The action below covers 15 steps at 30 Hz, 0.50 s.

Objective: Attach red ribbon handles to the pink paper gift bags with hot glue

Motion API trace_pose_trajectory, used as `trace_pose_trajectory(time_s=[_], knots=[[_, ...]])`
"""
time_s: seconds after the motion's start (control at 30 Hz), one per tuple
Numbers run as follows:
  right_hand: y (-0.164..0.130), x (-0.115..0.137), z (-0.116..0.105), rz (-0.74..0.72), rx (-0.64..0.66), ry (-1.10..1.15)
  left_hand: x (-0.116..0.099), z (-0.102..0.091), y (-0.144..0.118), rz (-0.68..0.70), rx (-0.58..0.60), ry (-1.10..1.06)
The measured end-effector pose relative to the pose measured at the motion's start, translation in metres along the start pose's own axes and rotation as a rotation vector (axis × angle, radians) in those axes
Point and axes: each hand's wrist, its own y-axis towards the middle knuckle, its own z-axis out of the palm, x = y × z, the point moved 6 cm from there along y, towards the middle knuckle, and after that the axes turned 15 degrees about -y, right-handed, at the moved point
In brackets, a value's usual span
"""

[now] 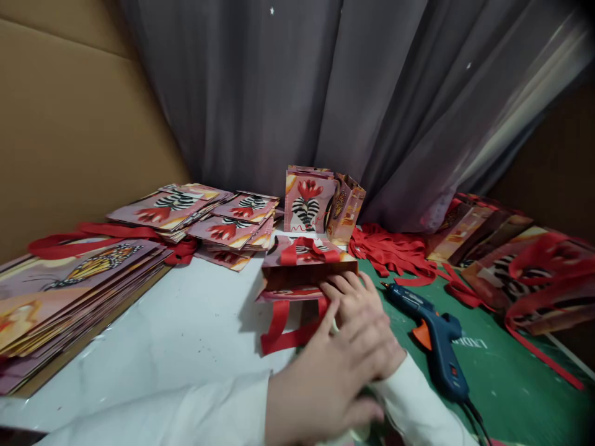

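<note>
Left hand (320, 378) loosely curled over right hand (360, 310), fingers pressing paper bag (307, 272) just beyond; glue gun (434, 337) beside.

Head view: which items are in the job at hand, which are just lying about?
In hand:
- left hand and right hand pressing on the paper bag
- its red ribbon handle
- glue gun beside them

Lying about:
- flat bag stacks
- standing bag
- loose ribbons
- curtain

Pink bag (307, 263), red ribbon handle (284, 328)
</note>
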Motion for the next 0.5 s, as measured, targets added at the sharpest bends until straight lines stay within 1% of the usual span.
trace_pose_trajectory(time_s=[0.03, 0.07, 0.1, 0.13, 0.17, 0.2, 0.23, 0.3, 0.37, 0.43, 0.5], knots=[[0.001, -0.005, -0.003, 0.003, 0.012, -0.021, -0.008, 0.000, -0.008, 0.092, 0.010, -0.009], [0.001, -0.010, -0.006, 0.018, 0.036, -0.051, -0.012, -0.005, -0.017, 0.125, -0.026, -0.040], [0.001, -0.015, -0.009, 0.041, 0.060, -0.048, -0.012, -0.013, -0.025, 0.127, -0.078, -0.091], [0.000, -0.018, -0.012, 0.049, 0.074, -0.057, -0.008, -0.023, -0.033, 0.086, -0.140, -0.136], [-0.001, -0.020, -0.014, 0.051, 0.080, -0.069, 0.000, -0.037, -0.040, 0.035, -0.235, -0.161], [-0.003, -0.020, -0.017, 0.044, 0.079, -0.079, 0.009, -0.050, -0.046, 0.010, -0.317, -0.152], [-0.004, -0.019, -0.018, 0.038, 0.074, -0.089, 0.017, -0.065, -0.052, 0.020, -0.419, -0.096], [-0.007, -0.016, -0.021, 0.033, 0.061, -0.095, 0.046, -0.080, -0.058, -0.206, -0.444, 0.017], [-0.008, -0.012, -0.022, 0.032, 0.047, -0.098, 0.066, -0.085, -0.062, -0.342, -0.400, 0.069], [-0.008, -0.009, -0.023, 0.023, 0.038, -0.114, 0.074, -0.084, -0.065, -0.401, -0.370, 0.088], [-0.008, -0.006, -0.023, 0.017, 0.041, -0.130, 0.074, -0.079, -0.067, -0.426, -0.358, 0.108]])
